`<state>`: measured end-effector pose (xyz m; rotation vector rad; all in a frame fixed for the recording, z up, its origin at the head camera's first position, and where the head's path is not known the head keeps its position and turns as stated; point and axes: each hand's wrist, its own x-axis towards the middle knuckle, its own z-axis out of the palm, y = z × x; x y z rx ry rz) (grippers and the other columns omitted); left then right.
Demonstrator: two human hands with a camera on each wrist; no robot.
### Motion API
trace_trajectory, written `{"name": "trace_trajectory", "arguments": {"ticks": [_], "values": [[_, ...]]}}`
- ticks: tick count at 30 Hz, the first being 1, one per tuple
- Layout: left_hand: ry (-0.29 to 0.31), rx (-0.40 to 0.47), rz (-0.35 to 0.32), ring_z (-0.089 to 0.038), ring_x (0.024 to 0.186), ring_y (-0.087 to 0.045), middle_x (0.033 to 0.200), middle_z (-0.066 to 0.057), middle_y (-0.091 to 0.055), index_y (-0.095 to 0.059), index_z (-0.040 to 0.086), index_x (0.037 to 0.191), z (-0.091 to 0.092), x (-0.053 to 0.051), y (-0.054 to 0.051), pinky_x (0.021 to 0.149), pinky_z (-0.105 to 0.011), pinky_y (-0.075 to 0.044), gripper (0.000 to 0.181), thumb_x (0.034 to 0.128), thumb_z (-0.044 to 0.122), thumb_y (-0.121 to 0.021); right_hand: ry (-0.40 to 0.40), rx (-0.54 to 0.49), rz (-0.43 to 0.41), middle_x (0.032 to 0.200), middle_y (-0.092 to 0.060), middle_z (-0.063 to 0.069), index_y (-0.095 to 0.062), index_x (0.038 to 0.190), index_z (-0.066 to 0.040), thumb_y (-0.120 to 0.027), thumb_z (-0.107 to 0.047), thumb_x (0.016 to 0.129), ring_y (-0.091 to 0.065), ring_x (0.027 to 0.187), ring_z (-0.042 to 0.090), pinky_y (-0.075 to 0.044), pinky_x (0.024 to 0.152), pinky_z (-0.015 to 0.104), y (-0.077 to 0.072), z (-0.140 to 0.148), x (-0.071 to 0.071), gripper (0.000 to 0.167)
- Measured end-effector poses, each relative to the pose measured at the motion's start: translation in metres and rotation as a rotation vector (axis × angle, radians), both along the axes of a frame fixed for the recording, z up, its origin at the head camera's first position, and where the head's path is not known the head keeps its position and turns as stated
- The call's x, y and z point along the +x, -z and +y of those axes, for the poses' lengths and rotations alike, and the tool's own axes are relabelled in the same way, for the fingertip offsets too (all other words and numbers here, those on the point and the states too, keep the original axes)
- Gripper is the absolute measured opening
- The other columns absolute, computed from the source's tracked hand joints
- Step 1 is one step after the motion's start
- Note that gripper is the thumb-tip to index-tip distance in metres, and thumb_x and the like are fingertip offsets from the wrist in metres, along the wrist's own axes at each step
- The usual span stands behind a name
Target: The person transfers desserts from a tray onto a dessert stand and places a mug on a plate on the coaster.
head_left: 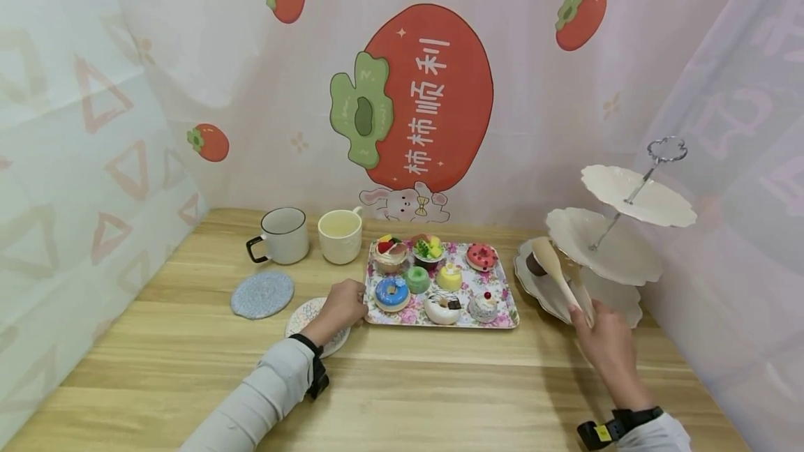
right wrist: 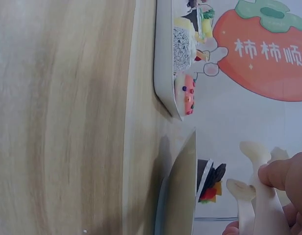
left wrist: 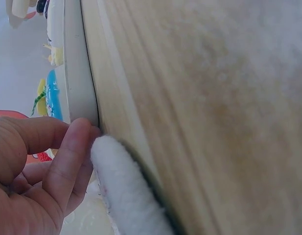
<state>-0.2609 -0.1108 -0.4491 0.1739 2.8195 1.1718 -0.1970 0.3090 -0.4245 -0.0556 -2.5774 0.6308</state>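
My left hand pinches the left edge of a floral tray; in the left wrist view the fingertips meet at its rim. Toy cakes and doughnuts sit on the tray, among them a blue doughnut, a white doughnut and a pink one. My right hand grips wooden tongs over the lowest plate of a white tiered stand. On that plate lies a small dark-cupped cake. In the right wrist view the tong tips stand apart from it.
The stand's upper plates and metal handle rise at the right. A white mug, a cream cup and a blue-grey coaster are at the left. A speckled coaster lies under the left wrist.
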Motion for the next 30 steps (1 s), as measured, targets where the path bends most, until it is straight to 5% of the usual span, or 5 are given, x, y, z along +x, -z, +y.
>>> {"name": "trace_trajectory", "arguments": {"ticks": [4, 12, 21, 27, 30], "values": [[-0.003, 0.006, -0.006, -0.015, 0.043, -0.055, 0.050, -0.003, -0.049, -0.042, 0.007, 0.064, 0.000, 0.000, 0.002, 0.041, -0.021, -0.034, 0.025, 0.0741, -0.010, -0.057, -0.009, -0.006, -0.011, 0.084, -0.056, 0.036, -0.050, 0.111, 0.022, -0.057, -0.018, 0.091, -0.055, 0.072, 0.048, -0.042, 0.060, 0.056, 0.002, -0.001, 0.002, 0.046], [-0.008, 0.006, -0.005, -0.013, 0.043, -0.055, 0.052, -0.004, -0.050, -0.053, 0.000, 0.074, 0.001, 0.000, 0.003, 0.041, -0.021, -0.037, 0.012, 0.0741, -0.011, -0.057, -0.024, -0.010, 0.003, 0.064, -0.053, 0.016, -0.056, 0.103, 0.017, -0.057, -0.019, 0.091, -0.051, 0.056, 0.032, -0.039, 0.049, 0.046, 0.003, -0.002, 0.005, 0.038], [-0.001, 0.009, 0.001, -0.013, 0.043, -0.054, 0.052, -0.003, -0.050, -0.050, 0.003, 0.070, 0.000, 0.000, 0.001, 0.041, -0.021, -0.036, 0.016, 0.0745, -0.010, -0.057, 0.044, -0.003, -0.106, 0.099, -0.050, 0.042, -0.047, 0.115, 0.021, -0.056, -0.024, 0.092, -0.052, 0.086, 0.054, -0.042, 0.066, 0.059, 0.003, -0.001, 0.012, 0.051], [-0.003, 0.002, -0.002, -0.012, 0.043, -0.054, 0.052, -0.003, -0.051, -0.060, -0.003, 0.085, 0.000, 0.000, 0.001, 0.041, -0.021, -0.036, 0.013, 0.0747, -0.010, -0.057, 0.024, 0.044, -0.084, 0.092, -0.051, 0.043, -0.049, 0.112, 0.022, -0.062, -0.021, 0.088, -0.052, 0.081, 0.055, -0.043, 0.064, 0.059, 0.002, -0.006, 0.015, 0.051], [-0.003, 0.002, 0.003, -0.012, 0.043, -0.053, 0.052, -0.003, -0.049, -0.057, -0.001, 0.079, 0.000, 0.001, 0.001, 0.041, -0.021, -0.036, 0.010, 0.0746, -0.010, -0.057, 0.005, 0.046, -0.104, 0.089, -0.052, 0.041, -0.049, 0.111, 0.022, -0.064, -0.022, 0.087, -0.052, 0.080, 0.055, -0.042, 0.064, 0.059, 0.000, -0.012, 0.016, 0.053]]}}
